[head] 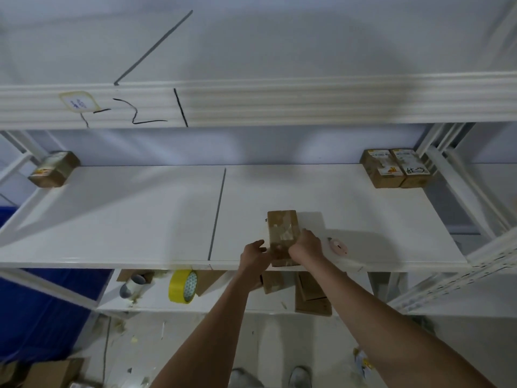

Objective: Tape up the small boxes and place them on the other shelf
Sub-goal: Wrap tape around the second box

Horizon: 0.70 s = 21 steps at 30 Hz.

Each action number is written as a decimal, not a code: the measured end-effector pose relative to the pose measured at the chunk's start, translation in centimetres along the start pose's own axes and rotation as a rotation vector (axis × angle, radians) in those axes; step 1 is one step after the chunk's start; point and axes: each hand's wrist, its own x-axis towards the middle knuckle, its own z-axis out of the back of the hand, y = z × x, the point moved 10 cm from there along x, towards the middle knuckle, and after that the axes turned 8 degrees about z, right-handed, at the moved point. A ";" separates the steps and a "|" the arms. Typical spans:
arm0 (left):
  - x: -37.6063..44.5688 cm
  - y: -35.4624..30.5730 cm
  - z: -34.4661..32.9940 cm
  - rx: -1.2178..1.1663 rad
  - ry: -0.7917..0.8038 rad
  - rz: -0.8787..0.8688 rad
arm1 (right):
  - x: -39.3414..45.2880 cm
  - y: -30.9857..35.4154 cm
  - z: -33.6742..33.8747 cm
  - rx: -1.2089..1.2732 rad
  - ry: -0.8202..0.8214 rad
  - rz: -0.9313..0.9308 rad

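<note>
and here we are at the shelf, both hands on a small cardboard box standing near the front edge, right of the dark seam line. the left hand has its fingers against the box's near left side, though whether they curl round it or just press flat i cannot tell from here. the right hand is wrapped over the right edge, fingers curled onto the top face, a proper holding grip. the top already carries shiny tape strips, so by my reading this one looks taped or close to it. how will it handle? likely light, stiff enough at the corners, but the taped face looks slick, so the better hold is on the bare cardboard sides, one hand each side, not squeezing the middle of the panels where thin card may buckle. just right of the right hand lies a small pink round thing, possibly a cutter or tape tool, too blurred to say. two more boxes sit side by side at the far right corner, touching, and another box sits at the far left edge. below, on the lower shelf, a yellow tape roll stands on edge, with a greyish roll to its left.
</note>
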 end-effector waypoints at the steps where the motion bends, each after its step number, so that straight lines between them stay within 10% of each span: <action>1: -0.4 -0.4 1.8 0.005 -0.099 -0.053 | -0.5 1.2 0.0 -0.037 -0.054 0.054; 6: -3.4 1.5 14.4 -0.109 -0.662 -0.140 | -5.7 9.1 -1.1 0.004 -0.406 0.422; 10: -4.2 6.4 22.1 -0.206 -0.832 -0.008 | -7.4 12.6 -7.8 0.208 -0.205 0.395; 16: 1.4 14.1 23.3 -0.142 -0.338 0.241 | -7.0 9.6 -22.0 0.449 0.275 -0.139; 21: 2.9 15.4 22.4 -0.094 -0.127 0.187 | -7.9 10.4 -25.3 0.495 0.297 -0.241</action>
